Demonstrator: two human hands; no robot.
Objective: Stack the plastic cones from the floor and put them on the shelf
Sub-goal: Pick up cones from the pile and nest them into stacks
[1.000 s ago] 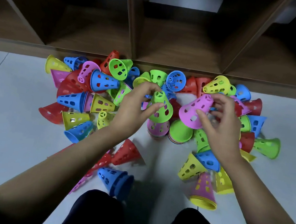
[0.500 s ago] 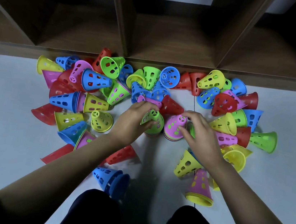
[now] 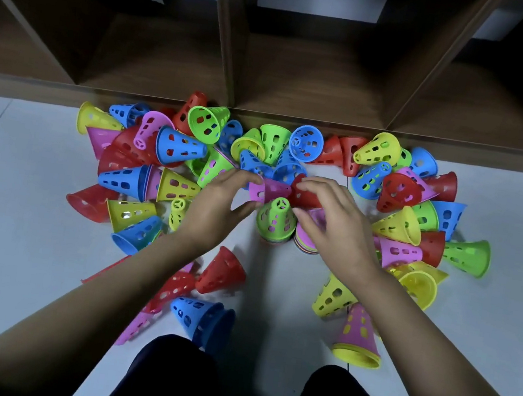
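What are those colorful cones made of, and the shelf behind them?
The cones, like the green cone standing between the hands, look like thin molded plastic: bright solid colours, a slight sheen, neat punched holes. The shelf looks like dark brown wood or wood-look board: faint grain, matte; which one I can't tell.

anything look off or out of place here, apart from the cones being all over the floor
Nothing looks damaged. The only oddity: two upright stacks stand side by side, one topped by a green cone, another beneath the right hand. The shelf holds none.
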